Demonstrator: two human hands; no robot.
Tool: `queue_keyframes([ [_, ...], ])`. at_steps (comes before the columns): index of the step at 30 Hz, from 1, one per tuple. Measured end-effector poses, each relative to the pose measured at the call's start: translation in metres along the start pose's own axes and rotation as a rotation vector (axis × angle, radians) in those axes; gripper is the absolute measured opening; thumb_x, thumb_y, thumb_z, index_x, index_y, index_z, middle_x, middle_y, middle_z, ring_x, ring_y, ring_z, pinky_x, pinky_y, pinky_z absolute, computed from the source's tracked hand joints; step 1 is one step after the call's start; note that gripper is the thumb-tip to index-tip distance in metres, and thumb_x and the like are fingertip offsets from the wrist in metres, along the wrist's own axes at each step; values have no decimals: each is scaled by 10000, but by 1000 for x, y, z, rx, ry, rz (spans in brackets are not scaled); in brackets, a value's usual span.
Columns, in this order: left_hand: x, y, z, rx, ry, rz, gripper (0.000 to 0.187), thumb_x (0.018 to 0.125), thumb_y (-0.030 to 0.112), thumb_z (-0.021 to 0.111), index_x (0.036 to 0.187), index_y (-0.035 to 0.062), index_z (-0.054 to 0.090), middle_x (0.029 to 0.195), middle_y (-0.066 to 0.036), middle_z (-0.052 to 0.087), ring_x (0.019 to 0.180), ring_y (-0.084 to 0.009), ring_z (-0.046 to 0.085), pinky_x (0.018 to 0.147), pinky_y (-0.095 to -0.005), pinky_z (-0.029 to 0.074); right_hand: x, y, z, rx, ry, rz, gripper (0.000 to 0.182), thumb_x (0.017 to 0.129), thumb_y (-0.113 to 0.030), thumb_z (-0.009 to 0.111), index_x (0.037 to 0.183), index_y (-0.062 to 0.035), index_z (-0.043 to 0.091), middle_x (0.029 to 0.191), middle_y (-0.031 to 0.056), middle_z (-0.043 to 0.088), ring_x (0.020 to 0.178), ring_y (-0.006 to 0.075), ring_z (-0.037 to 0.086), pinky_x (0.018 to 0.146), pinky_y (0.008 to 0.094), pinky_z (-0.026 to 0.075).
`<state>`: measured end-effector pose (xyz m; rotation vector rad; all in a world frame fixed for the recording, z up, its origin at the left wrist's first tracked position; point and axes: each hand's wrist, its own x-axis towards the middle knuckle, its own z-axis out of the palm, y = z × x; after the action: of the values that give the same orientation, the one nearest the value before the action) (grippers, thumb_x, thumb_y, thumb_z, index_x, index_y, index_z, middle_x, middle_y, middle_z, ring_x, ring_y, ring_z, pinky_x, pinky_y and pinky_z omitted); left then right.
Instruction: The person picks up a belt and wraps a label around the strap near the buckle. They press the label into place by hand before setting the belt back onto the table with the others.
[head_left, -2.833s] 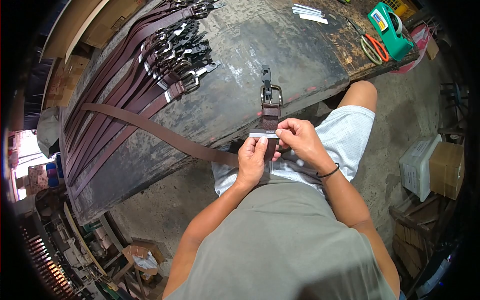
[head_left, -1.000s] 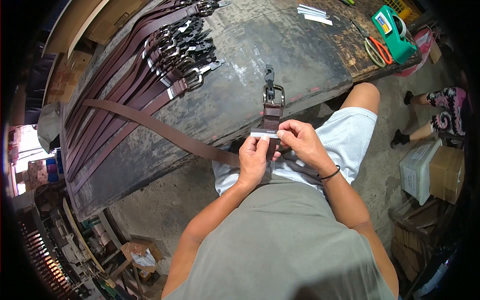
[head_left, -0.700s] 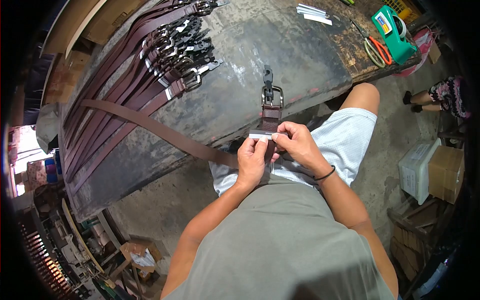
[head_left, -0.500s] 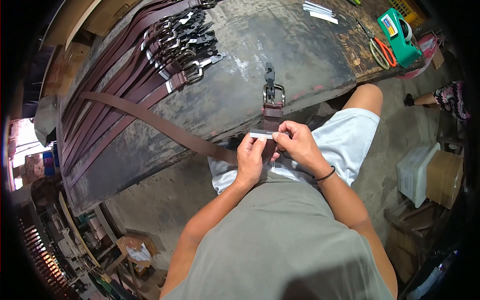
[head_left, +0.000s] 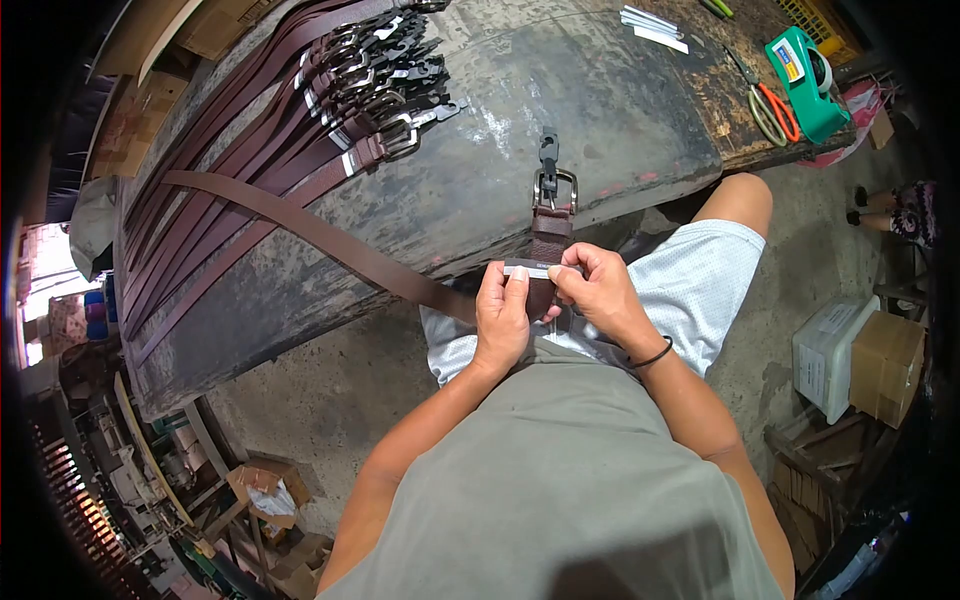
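Note:
A brown leather belt (head_left: 350, 250) runs from the table down to my lap, where it bends round toward its buckle end. Its metal buckle (head_left: 555, 190), with a black plastic hanger (head_left: 548, 145) attached, rests on the table edge. Across the strap lies a small black and white paper label (head_left: 527, 270). My left hand (head_left: 503, 312) is closed on the belt, the thumb pressing the label's left part. Opposite it, my right hand (head_left: 600, 290) is closed, thumb and forefinger pinching the label's right end. The fingers behind the strap are mostly hidden.
Many brown belts (head_left: 240, 190) lie in a pile on the dark table (head_left: 490, 60), buckles bunched together. White label strips (head_left: 655, 28), orange-handled scissors (head_left: 775, 112) and a green tape dispenser (head_left: 810, 85) are at the right. Boxes (head_left: 885, 365) stand on the floor; another person's legs (head_left: 880, 210) show beyond.
My hands stay at the label with almost the same grip. The view has shifted slightly, so the table items appear a little further right. The other person's legs have moved.

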<state>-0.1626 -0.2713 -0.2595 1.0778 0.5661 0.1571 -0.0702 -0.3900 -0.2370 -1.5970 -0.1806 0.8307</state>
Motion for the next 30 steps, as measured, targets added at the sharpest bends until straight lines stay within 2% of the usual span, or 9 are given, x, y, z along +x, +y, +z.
queue_keyframes([
  [8, 1, 0, 0, 0, 12, -14, 214, 1029, 240, 409, 987, 35, 458, 843, -105, 639, 613, -146, 643, 515, -260, 546, 2, 5, -1, -48, 16, -15, 188, 870, -152, 634, 826, 27, 601, 644, 59, 635, 577, 93, 617, 517, 250, 487],
  [13, 4, 5, -2, -67, 25, -147, 233, 1015, 255, 440, 1056, 31, 393, 833, -149, 637, 593, -190, 649, 502, -282, 544, 5, 13, -1, -68, 22, -30, 187, 864, -159, 638, 829, 22, 604, 654, 48, 635, 603, 78, 588, 534, 252, 469],
  [20, 4, 9, -2, -52, 35, -183, 226, 1010, 258, 441, 1088, 58, 369, 879, -155, 644, 604, -197, 654, 523, -296, 554, 5, 11, 0, -52, 23, -11, 191, 858, -165, 642, 840, 23, 610, 662, 48, 627, 606, 74, 565, 537, 257, 457],
  [23, 5, 5, -4, -12, -16, -179, 223, 1020, 255, 430, 1091, 44, 414, 876, -140, 647, 598, -179, 651, 524, -288, 552, 5, 13, 0, -62, 27, -11, 190, 857, -166, 642, 843, 22, 614, 664, 48, 629, 607, 73, 565, 538, 257, 458],
  [25, 3, 2, -2, 54, -21, -79, 262, 1035, 276, 417, 1062, 22, 476, 811, -108, 652, 592, -144, 638, 503, -252, 522, 6, 13, 0, -67, 32, -20, 189, 857, -166, 641, 843, 21, 615, 666, 47, 631, 608, 73, 566, 540, 258, 460],
  [30, -1, -1, 2, 123, -35, 34, 275, 1034, 273, 428, 1061, 12, 509, 800, -75, 656, 616, -103, 625, 539, -232, 508, 3, 10, 0, -42, 48, -16, 190, 856, -169, 642, 845, 19, 621, 672, 48, 640, 616, 74, 581, 548, 259, 471],
])
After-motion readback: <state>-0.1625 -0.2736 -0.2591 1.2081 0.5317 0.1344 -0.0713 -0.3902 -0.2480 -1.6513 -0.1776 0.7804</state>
